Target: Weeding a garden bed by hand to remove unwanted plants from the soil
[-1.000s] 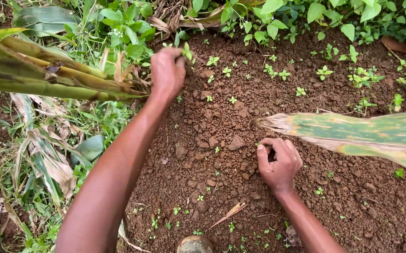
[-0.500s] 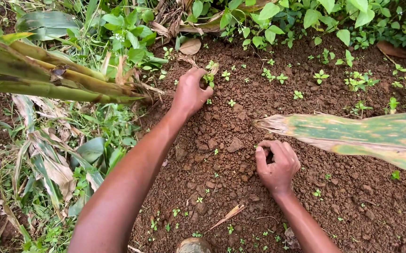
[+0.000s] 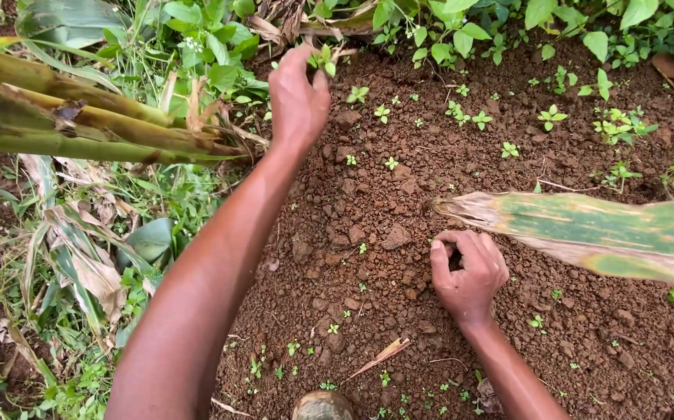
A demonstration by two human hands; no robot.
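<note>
Left hand (image 3: 298, 97) reached far out, fingers pinched on a small green weed seedling (image 3: 322, 59) at the soil's edge. Right hand (image 3: 468, 272) curled into a loose fist, knuckles propped on crumbly red-brown soil (image 3: 368, 233) beside a fallen banana leaf (image 3: 586, 229), seemingly for balance.

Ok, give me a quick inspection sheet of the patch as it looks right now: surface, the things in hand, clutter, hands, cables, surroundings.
Surface: reddish-brown crumbly soil, bare in the middle, dotted with tiny green seedlings.
Job's things: small green weed pinched at the left hand's fingertips.
Clutter: long yellow-green fallen leaf lying on the soil beside the right hand; dry leaf sliver; soil clods.
Hands: left hand stretched forward, closed on the weed; right hand a loose fist resting on the soil, contents hidden.
Cables: nothing seen.
Surroundings: thick yellow-green stalks lying at left, grass and dry leaves below them, leafy green plants along the top.
</note>
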